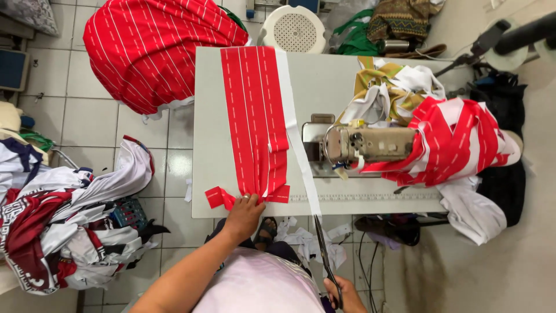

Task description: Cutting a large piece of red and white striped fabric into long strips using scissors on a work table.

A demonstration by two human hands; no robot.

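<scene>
A pale tiled floor (87,110) runs down the left of the frame, and a light grey sewing table (324,87) fills the middle, seen from straight above. On the table a stack of red fabric strips (255,116) with dashed white lines lies lengthwise from the far edge toward the near edge, and a long white strip (298,133) runs along its right side, touching it. The left hand (243,215) sits at the near edge of the table, lower centre of the frame, fingers spread flat and pressing on the near ends of the red strips — a ring shows on one finger. The right hand (346,294) is at the bottom edge, right of centre, fingers closed through the handles of a pair of scissors (325,255), whose blades point up toward the table's near edge and are closed or nearly so; they lie just beside the lower end of the white strip. A beige sewing machine (365,144) stands at centre right, with a heap of red-and-white fabric (457,145) draped over its right side. In the upper left a large bundle of red striped cloth (156,46) rests beyond the table, and a pile of white and maroon garments (63,220) lies at lower left. White scraps (307,237) litter the floor under the table — near the person's sandalled foot (266,230).
</scene>
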